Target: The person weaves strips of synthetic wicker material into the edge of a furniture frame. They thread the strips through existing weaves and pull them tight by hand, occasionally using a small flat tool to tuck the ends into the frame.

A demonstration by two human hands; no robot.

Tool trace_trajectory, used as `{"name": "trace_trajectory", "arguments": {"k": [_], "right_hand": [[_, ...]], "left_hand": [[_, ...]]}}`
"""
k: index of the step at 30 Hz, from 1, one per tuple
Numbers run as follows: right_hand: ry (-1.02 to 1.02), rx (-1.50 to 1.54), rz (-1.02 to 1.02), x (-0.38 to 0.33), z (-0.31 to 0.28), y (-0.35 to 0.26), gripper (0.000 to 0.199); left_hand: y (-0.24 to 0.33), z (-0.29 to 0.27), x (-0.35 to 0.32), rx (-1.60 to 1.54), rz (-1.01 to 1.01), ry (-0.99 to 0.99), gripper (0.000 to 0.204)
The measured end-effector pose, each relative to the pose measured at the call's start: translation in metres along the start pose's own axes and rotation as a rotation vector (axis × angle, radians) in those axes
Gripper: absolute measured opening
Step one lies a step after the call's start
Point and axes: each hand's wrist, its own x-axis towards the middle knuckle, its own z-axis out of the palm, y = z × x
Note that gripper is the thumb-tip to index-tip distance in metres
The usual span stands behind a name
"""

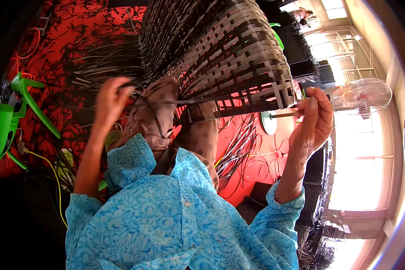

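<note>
Most of the woven panel (238, 49), leaning by the knees (159, 96), appears closed up; gaps are left along its near edge, where a long dark strip (159, 103) is not yet fully worked in. By that strip, the blurred left hand (110, 101) is held with its grip parted. At the panel's near right corner, the right hand's (315, 114) fingers are curled; whether anything is pinched cannot be told.

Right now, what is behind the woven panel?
Red floor shows through the woven panel; something green peeks past its edge. The panel covers the rest.
</note>
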Motion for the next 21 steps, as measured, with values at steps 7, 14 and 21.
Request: {"name": "trace_trajectory", "arguments": {"k": [7, 14, 21], "right_hand": [[-0.243, -0.622, -0.189, 0.003, -0.014, 0.022, 0.041], [-0.289, -0.382, -0.014, 0.003, -0.019, 0.038, 0.045], [-0.23, -0.179, 0.13, 0.003, -0.028, 0.054, 0.062]], "left_hand": [[0.115, 0.104, 0.017, -0.161, 0.199, -0.416, 0.017], [0.041, 0.042, 0.017, 0.173, 0.224, -0.184, 0.012], [-0.122, -0.116, -0.046, 0.875, -0.168, -0.18, 0.017]]}}
